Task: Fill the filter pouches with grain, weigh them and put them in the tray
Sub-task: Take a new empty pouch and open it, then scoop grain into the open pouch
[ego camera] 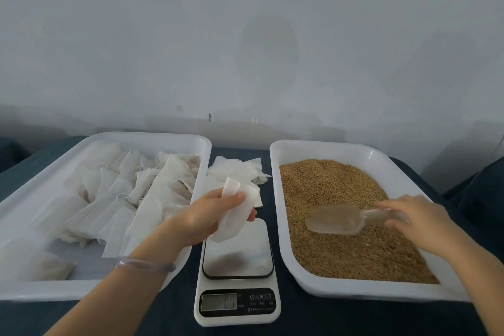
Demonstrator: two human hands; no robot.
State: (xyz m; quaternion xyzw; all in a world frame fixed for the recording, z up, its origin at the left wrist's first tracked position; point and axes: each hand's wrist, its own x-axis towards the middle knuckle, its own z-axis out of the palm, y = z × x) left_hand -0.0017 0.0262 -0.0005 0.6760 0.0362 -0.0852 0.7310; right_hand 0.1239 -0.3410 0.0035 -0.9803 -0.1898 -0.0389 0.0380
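Nearest me on the dark desk (pixel 163 316) sits the scale (pixel 236 275); its display is lit, but the digits are too blurred to read, and its shiny plate carries nothing. A clear bracelet (pixel 144 264) circles my left wrist. Just above the far edge of the plate my left hand (pixel 215 213) grips a pouch (pixel 234 215) between thumb and curled fingers: white, thin, limp filter cloth, creased and flat, with its top sticking up past my thumb. To the right, my right hand (pixel 417 221) is at the handle of a clear scoop (pixel 335 219) whose bowl lies on the grain (pixel 341 254). The hand is blurred, and I cannot tell whether its fingers are clamped on the handle. The golden-brown grain covers the floor of the right tray (pixel 283 226). The left tray (pixel 109 290), cut off by the frame's edge, holds a loose heap of white pouches (pixel 122 199) with trailing strings. The ones at its near corner look fuller, though I cannot make out what is inside. Between the trays, beyond the scale, lies a small pile (pixel 237 169) of flat pouches. Behind everything stands a plain pale wall (pixel 245 35).
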